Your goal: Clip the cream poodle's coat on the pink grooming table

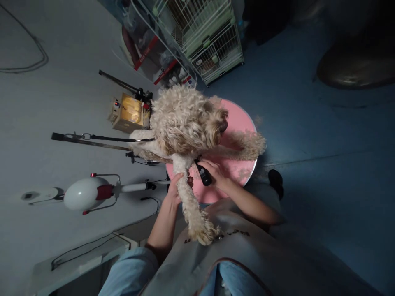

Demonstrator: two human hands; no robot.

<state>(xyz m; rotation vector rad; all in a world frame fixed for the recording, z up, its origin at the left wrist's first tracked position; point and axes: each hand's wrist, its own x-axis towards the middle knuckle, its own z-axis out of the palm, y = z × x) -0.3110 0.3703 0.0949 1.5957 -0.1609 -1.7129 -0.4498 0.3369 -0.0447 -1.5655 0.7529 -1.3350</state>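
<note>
A curly cream-coloured dog (182, 119) is on a round pink grooming table (239, 113), with loose clipped fur scattered about it. One of its front legs (189, 201) stretches toward me, the paw resting against my grey apron. My left hand (176, 187) is wrapped around the upper part of this leg. In my right hand (213, 172) is a black hair clipper (203, 172), its head close to the dog's chest and the inner side of the leg. The dog's other front leg (247, 148) lies across the table toward the right.
Black straps (101, 138) run from the dog to the left. A white and red dryer (82, 193) on a stand is at the left, near a cardboard box (128, 113). Wire cages (212, 49) stand at the top. The floor (308, 135) is blue.
</note>
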